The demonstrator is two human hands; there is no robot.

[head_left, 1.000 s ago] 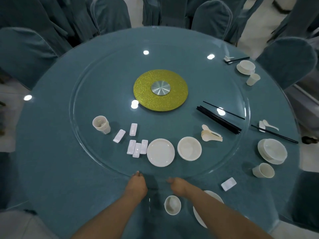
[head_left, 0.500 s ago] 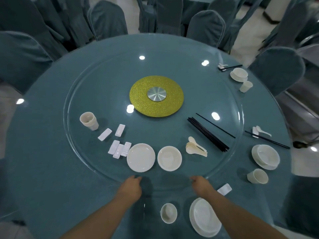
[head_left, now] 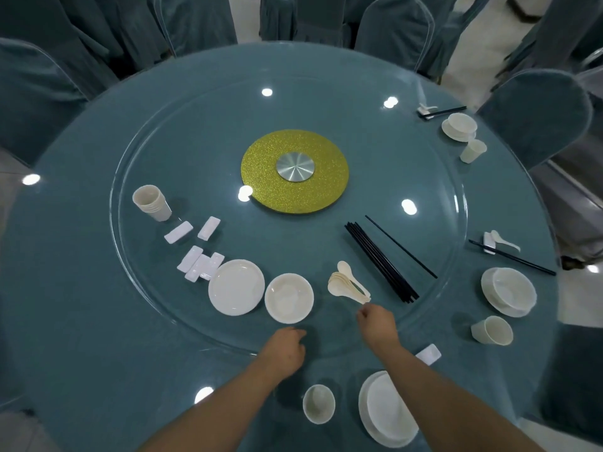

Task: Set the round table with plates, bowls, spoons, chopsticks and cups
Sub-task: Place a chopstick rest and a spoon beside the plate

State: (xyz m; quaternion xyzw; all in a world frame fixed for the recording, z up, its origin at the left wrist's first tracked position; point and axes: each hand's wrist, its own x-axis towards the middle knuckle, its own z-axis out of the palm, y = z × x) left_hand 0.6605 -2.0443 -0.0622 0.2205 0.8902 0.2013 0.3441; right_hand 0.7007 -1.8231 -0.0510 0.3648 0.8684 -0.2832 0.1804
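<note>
- Round table (head_left: 81, 321), teal cloth, with a glass turntable (head_left: 156, 308) on top; I see a glittery yellow-green disc (head_left: 261, 177) with a metal hub at its centre.
- My right hand (head_left: 377, 322) lies over the near edge of the turntable, fingers curled at the handle ends of the stack of spoons (head_left: 347, 283). It seems to touch or pinch the nearest handle, but I cannot tell whether it truly grips.
- My left hand (head_left: 285, 349) rests at the glass rim with fingers loosely curled and holds nothing. The two hands are apart.
- Supplies on the turntable, left to right: stack of cups (head_left: 151, 202); several white chopstick rests (head_left: 199, 252), some loose, some clustered; stack of plates (head_left: 236, 287); stack of bowls (head_left: 288, 298) just beside it; the spoons; a bundle of black chopsticks (head_left: 380, 262) with one stick lying apart to its right.
- Place in front of me, on the cloth: a cup (head_left: 319, 404), a plate with bowl (head_left: 386, 409), and a single rest (head_left: 429, 353) beyond my right forearm.
- Place to the right: bowl on plate (head_left: 509, 291), cup (head_left: 492, 330), chopsticks on a rest with a spoon (head_left: 504, 240).
- Far right place: bowl on plate (head_left: 459, 126), cup (head_left: 473, 151), chopsticks and rest (head_left: 440, 111).
- Covered chairs (head_left: 535, 115) ring the table.
</note>
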